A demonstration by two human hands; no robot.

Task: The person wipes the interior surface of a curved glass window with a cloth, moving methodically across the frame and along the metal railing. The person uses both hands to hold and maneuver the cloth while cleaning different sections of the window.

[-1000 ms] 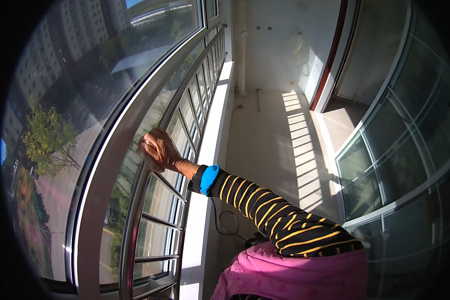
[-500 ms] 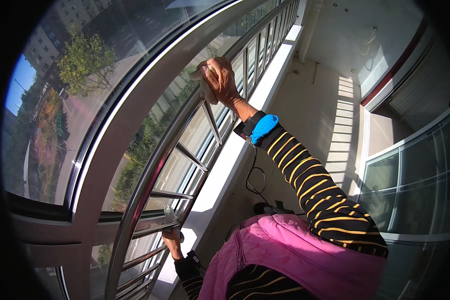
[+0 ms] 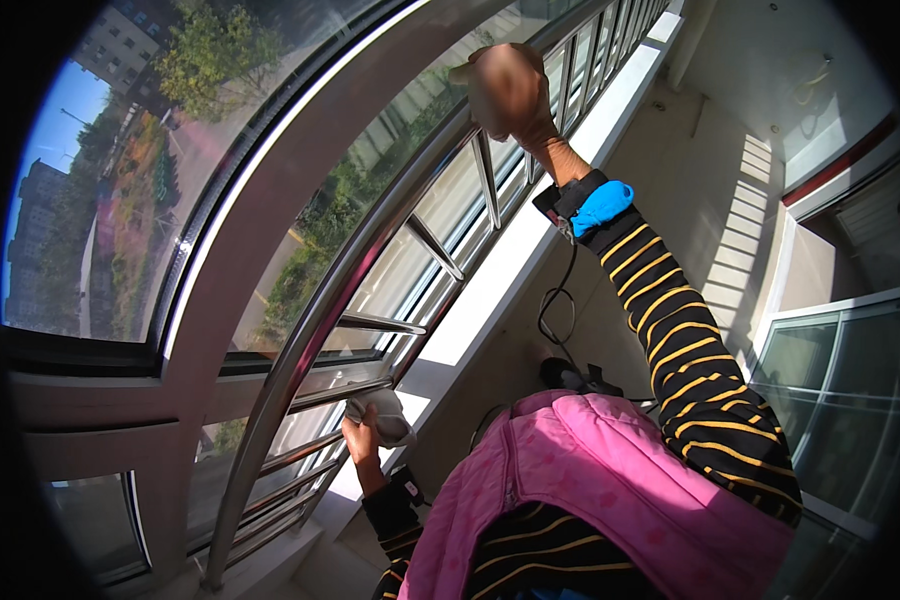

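Observation:
My right hand (image 3: 510, 92) is closed over the shiny metal top rail (image 3: 320, 315) of a railing. A pale edge of cloth (image 3: 460, 75) shows beside its fingers; motion blurs the hand. Lower and to the left, my left hand (image 3: 362, 440) grips a bunched grey-white cloth (image 3: 392, 418) by the railing's crossbars (image 3: 375, 323). That cloth sits on the room side, above the white ledge (image 3: 470, 330); whether it touches a bar, I cannot tell.
Window panes (image 3: 90, 250) in a wide frame (image 3: 205, 290) stand beyond the railing. A black cable (image 3: 560, 300) hangs near my right sleeve and runs down toward the floor (image 3: 660, 200). Glazed sliding doors (image 3: 840, 370) stand at the right.
The whole view has shifted, so the railing appears higher and farther right. My left hand has drawn its cloth back from the crossbars to the room side. My right hand stays on the top rail.

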